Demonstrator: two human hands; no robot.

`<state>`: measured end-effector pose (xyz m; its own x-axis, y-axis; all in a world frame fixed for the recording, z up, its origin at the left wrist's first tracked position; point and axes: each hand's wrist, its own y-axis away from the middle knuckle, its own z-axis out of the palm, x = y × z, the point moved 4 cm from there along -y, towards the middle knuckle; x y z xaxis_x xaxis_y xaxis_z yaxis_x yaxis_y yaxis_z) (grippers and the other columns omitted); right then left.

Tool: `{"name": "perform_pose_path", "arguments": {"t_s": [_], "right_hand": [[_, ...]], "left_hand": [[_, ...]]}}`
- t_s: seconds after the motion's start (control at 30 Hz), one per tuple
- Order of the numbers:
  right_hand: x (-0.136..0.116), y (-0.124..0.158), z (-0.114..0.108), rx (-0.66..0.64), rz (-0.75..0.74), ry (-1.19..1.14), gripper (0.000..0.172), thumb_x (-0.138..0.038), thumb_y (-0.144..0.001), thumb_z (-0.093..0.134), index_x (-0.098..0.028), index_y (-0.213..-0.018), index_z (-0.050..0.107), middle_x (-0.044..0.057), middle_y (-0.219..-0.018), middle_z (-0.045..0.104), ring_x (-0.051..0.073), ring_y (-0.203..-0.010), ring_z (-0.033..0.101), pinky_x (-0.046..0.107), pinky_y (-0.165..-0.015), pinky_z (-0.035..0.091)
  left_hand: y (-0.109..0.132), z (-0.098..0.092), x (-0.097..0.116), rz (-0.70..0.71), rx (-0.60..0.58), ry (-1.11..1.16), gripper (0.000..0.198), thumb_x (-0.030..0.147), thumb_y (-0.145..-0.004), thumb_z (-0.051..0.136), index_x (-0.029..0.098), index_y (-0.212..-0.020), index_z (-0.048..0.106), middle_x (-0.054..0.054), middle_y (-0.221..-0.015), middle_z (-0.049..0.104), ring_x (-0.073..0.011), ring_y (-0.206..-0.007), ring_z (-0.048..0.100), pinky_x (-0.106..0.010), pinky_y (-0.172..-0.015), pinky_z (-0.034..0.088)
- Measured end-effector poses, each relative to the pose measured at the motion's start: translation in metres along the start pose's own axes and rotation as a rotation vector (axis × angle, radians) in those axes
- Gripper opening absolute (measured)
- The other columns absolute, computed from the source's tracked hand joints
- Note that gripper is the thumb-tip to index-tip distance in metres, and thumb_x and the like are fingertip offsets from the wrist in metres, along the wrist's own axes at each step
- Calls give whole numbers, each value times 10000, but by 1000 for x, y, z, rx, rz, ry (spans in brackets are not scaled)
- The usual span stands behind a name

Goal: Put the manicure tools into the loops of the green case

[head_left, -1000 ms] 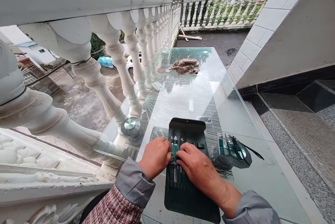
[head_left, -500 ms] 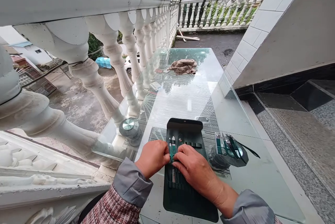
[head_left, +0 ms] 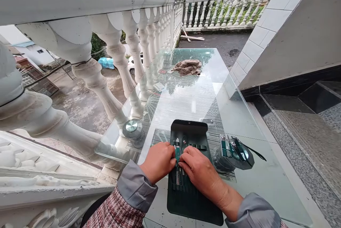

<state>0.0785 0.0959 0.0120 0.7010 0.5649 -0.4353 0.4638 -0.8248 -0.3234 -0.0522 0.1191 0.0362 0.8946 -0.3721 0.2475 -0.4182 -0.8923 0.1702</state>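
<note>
An unfolded dark green manicure case [head_left: 195,203] lies on the glass table, with slim metal tools held in its elastic loops. My left hand [head_left: 159,161] is closed at the case's left side, its thumb and fingers pinching a green-handled manicure tool [head_left: 177,151]. From the right, my right hand [head_left: 201,172] reaches over the case, fingertips pinched together against the same tool's handle. The fingers hide the tool's middle. To the right rests a small group of green and silver nail clippers [head_left: 224,147] and other grooming tools, one with a black strap [head_left: 254,151].
The glass table [head_left: 269,182] runs away from me, with a crumpled brown cloth [head_left: 188,67] and a small white card [head_left: 159,86] farther along it. A white balustrade [head_left: 98,79] borders the left side. Stone steps [head_left: 301,139] rise on the right.
My hands stay at the same spot over the case, with only slight finger movement at the green-handled tool. The whole view has shifted slightly.
</note>
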Motion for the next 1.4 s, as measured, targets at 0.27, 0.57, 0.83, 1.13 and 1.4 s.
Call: {"name": "perform_pose_path", "arguments": {"t_s": [0.27,0.57,0.83,1.13,1.4], "right_hand": [[0,1,-3,1,-3,-52,118,-124,-852,504,-186,-754,524,35,-800,519,172,-774,491,319,-703,448],[1,4,-5,-21,-9,-66,99,-105,-848,499,-183,-801,538,42,-818,524,178,-786,496,326,-699,455],[1,2,-6,-51,-24,-39,149,-65,-829,494,-188,-760,541,29,-781,514,159,-745,487,287,-661,441],[-3,3,-10,-2,-95,-12,139,-124,-862,481,-198,-763,545,24,-779,510,151,-744,483,272,-654,415],[-9,7,-9,125,-277,187,261,-120,-902,393,-192,-678,506,25,-695,495,145,-674,436,272,-607,366]], "left_hand": [[-1,8,-2,72,5,-47,107,183,-809,501,182,-743,585,-37,-792,608,-193,-769,588,-274,-642,416],[-2,7,-3,73,24,-90,110,174,-832,506,176,-748,578,-45,-810,601,-201,-794,582,-286,-661,434],[-1,7,2,64,12,-165,142,128,-855,455,165,-803,582,-69,-845,597,-212,-829,561,-307,-713,448],[-2,1,0,28,-13,-1,103,115,-749,525,181,-705,591,-23,-771,618,-165,-737,580,-248,-641,416],[0,-5,1,18,-19,90,108,135,-745,538,188,-710,625,-5,-764,634,-148,-727,590,-226,-633,404]]}}
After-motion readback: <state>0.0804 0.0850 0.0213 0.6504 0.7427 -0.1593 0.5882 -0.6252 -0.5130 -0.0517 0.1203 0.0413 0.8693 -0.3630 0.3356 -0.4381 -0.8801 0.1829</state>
